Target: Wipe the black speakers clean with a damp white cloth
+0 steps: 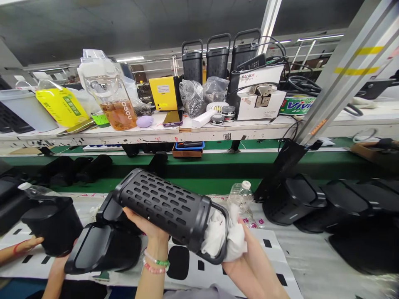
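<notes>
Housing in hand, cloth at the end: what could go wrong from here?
The housing lies across the open left hand, so it could slip onto the black unit below. The cloth bunched in its end could snag on the rim. The bottle stands close behind the right hand, so a careless move might knock it over.

Matt black perforated plastic housing, soft white cloth at one end
</notes>
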The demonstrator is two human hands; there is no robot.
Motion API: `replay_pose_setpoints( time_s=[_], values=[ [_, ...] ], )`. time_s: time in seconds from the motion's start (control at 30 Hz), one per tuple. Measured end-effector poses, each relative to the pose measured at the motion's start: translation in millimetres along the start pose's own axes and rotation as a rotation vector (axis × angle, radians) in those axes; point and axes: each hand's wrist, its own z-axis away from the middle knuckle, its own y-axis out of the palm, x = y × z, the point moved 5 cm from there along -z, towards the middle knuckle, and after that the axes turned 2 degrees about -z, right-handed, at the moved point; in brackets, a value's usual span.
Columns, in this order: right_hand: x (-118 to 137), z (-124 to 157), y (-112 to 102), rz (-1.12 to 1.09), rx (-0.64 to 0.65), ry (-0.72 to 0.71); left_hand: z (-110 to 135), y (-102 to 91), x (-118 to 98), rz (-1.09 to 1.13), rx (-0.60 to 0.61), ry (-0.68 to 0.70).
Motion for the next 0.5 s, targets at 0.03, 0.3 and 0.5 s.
replay_pose_setpoints(
  time_s=[0.03, 0.3, 0.5],
  values=[
    [1, 2, 10, -0.047, -0.009, 0.02, 2, 1.6, -5, 0.027, -0.034, 0.058],
    [50, 1, 32, 0.439, 0.088, -0.898, 26, 41.7, 5, 0.099, 0.01, -0.268],
    [64, 21, 48, 0.881, 0.435, -1.438, 38, 39.5, 20, 0.155, -0.019, -0.298]
  ],
)
